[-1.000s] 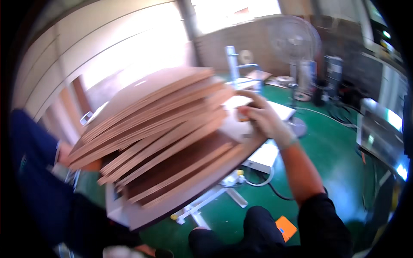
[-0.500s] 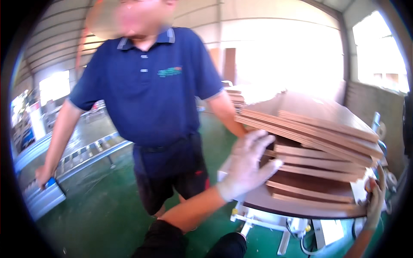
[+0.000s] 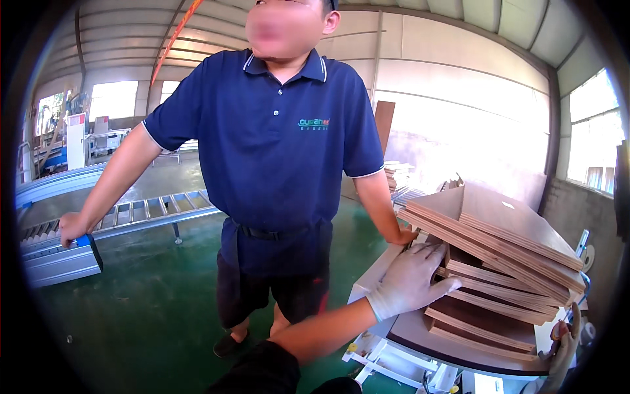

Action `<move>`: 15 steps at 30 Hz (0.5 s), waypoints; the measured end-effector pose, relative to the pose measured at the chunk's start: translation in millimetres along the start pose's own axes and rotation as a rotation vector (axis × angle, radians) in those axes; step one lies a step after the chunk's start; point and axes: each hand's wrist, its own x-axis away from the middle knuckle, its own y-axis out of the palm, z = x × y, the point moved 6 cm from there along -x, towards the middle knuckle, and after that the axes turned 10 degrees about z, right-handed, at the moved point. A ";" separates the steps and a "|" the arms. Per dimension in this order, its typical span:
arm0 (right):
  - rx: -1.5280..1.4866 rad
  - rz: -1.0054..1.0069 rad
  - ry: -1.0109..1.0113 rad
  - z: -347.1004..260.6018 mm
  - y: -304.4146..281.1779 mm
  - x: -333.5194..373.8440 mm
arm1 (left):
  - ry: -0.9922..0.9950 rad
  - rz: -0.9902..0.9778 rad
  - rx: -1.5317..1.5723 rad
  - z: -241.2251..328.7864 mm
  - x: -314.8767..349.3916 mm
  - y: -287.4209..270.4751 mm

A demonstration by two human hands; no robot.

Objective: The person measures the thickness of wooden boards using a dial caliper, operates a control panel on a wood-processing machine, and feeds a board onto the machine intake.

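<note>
A stack of brown wooden boards lies on a table with a dark edge. The upper boards sit askew over the lower ones, leaving dark gaps. My left hand, in a whitish glove, is at the stack's left end with fingers stretched out and thumb apart. Whether it presses on the boards I cannot tell. At the right end of the stack is my right hand, also gloved, partly cut off by the dark rim; its visible fingers are extended beside the board edges, with nothing seen in them.
A person in a navy polo shirt stands just across, one hand at the stack's far left corner, the other on the end of a roller conveyor. White table legs stand on the green floor.
My left hand has come down and closer to the stack's left end. The view has shifted, so the person and boards appear farther right. My right hand stays at the stack's right end.
</note>
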 end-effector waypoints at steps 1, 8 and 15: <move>0.002 0.000 -0.001 -3.0 -1.7 -0.8 | 0.003 0.002 0.009 0.1 0.0 0.1; -0.027 -0.049 0.006 -15.0 5.4 2.2 | 0.031 0.006 0.022 0.4 1.1 2.1; -0.005 -0.243 0.001 -29.9 24.7 -1.8 | 0.069 0.084 -0.008 -1.4 8.8 3.6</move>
